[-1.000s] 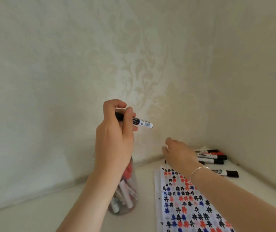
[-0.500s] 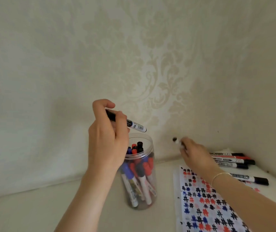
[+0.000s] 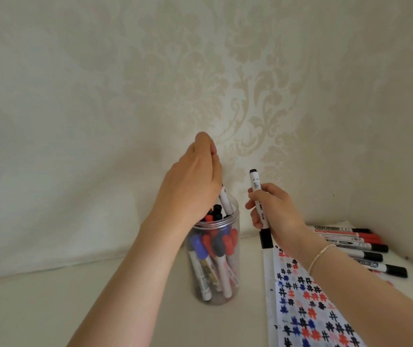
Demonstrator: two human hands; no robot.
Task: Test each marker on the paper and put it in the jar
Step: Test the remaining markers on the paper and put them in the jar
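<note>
A clear plastic jar (image 3: 235, 269) stands on the white table, holding several red, blue and black markers. My left hand (image 3: 192, 181) hovers over its mouth and holds a white marker (image 3: 226, 201) tipped downward into the opening. To the right, my right hand (image 3: 273, 211) grips another white marker with a black cap (image 3: 256, 182), held nearly upright, cap end down near the paper's top edge. The paper (image 3: 305, 301), covered with red, blue and black hash marks, lies right of the jar.
Several capped markers (image 3: 355, 249), red and black, lie in a row at the back right near the wall corner. Patterned cream wallpaper rises close behind the jar. The table surface (image 3: 87, 304) stretches to the left.
My left hand has turned the marker from level to pointing down into the jar. My right hand has lifted a marker from the row and brought it left, toward the jar.
</note>
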